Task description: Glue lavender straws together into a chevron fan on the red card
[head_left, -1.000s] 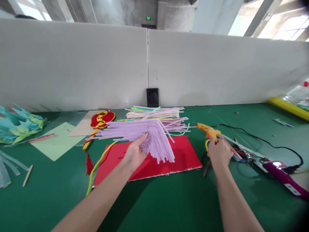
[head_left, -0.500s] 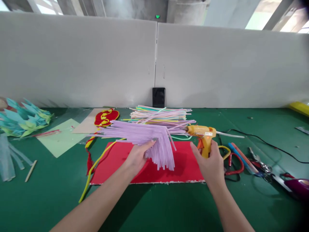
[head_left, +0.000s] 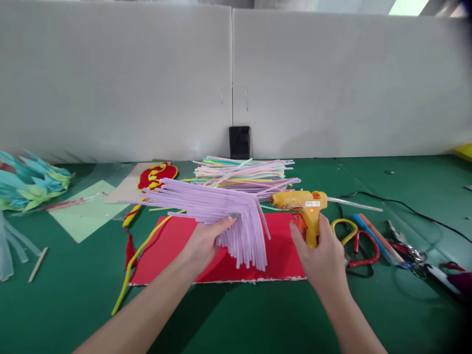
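My left hand (head_left: 204, 241) grips a bent sheet of lilac straws (head_left: 210, 206), joined side by side in an L shape, and holds it above a red board (head_left: 177, 250) on the green table. My right hand (head_left: 322, 255) is wrapped round the handle of a yellow glue gun (head_left: 300, 201). The gun's nozzle points left and sits close to the corner of the lilac straws. A clear glue stick juts out of the gun's back end.
A pile of loose pastel straws (head_left: 243, 172) lies behind the red board. A red and yellow ornament (head_left: 157, 176) with a tassel lies at the left, near blue-green paper shapes (head_left: 29, 179). Scissors (head_left: 354, 241) and other tools lie at the right. A white partition (head_left: 232, 83) closes the back.
My right hand lifted the glue gun from the table at the right and brought it left, up to the lilac straws. My left hand kept hold of the straws.
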Motion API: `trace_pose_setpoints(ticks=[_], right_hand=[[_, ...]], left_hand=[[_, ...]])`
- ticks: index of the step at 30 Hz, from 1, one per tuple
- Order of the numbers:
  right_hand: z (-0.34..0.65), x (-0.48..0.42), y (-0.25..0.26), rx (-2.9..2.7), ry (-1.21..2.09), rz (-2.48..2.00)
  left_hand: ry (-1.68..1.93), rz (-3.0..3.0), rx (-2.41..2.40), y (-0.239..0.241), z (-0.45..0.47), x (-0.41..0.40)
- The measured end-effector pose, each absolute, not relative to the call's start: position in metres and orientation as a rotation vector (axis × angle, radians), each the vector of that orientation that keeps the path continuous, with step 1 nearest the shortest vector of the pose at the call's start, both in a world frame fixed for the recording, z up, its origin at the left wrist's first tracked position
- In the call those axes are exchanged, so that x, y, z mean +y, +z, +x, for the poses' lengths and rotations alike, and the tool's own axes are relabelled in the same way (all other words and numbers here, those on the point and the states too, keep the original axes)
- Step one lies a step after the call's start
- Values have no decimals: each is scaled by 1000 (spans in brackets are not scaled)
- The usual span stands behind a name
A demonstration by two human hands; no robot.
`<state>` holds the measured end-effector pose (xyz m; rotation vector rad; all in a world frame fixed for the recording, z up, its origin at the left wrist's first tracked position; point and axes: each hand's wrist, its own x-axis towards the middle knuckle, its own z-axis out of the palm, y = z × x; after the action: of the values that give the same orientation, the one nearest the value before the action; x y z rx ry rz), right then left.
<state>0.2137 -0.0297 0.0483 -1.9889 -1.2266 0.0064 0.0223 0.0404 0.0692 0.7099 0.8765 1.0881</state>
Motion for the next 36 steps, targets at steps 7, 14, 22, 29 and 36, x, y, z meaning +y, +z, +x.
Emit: trace_pose_setpoints(ticks=[7,14,22,29,36], right_hand=[[214,-30,45,-1264,-34,-1954],[213,-29,48,-1257,11,-1965],[213,-29,49,-1258,41,-1960],[214,-29,48,-1266,27,-1963],[215,-29,46,-1290,-2,-1947]], left_hand=[[1086,671,866,70,22,40],[1073,657,845,71,22,39],[1083,672,844,70,22,40],[1078,669,853,70,22,40],[1077,665,854,70,22,40]])
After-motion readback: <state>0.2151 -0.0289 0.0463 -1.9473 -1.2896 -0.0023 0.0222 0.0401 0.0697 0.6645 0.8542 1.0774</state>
